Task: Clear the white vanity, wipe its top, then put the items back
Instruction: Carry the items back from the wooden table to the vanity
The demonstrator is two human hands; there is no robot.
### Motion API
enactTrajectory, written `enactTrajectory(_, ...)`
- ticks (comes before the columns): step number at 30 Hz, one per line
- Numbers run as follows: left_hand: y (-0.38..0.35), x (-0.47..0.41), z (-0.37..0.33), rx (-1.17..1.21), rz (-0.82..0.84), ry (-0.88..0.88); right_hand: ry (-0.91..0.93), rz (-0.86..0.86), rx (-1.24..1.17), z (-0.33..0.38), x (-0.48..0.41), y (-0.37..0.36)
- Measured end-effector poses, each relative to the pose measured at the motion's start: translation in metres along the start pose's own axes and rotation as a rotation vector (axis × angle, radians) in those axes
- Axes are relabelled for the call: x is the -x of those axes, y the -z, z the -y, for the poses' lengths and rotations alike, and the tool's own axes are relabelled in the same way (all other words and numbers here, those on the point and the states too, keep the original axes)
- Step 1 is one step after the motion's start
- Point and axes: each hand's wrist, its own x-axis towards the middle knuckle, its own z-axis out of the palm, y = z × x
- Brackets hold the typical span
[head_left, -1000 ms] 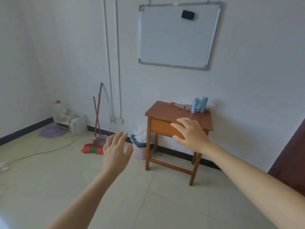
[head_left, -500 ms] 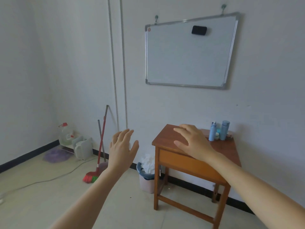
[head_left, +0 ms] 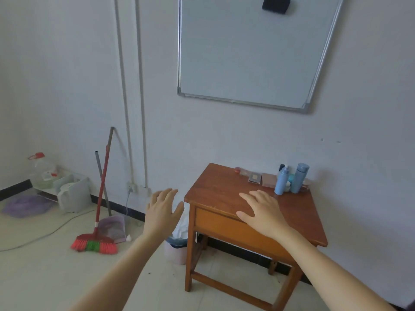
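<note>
Grip slack, empty: left hand [head_left: 162, 211] in view beside table [head_left: 215, 189] corner, right hand [head_left: 263, 213] across its front edge.

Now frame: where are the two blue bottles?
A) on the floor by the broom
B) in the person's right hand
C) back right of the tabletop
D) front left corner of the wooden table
C: the spray bottle and the taller bottle stand upright at the back right of the table, while the left hand and the right hand are both open and hold nothing.
</note>
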Motion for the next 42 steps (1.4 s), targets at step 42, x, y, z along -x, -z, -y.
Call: enactTrajectory(42, -0.384, -0.386, -0.061, -0.097, 0.514, -0.028, -0.187, 0.213, -0.273, -0.254, -0.376, -0.201)
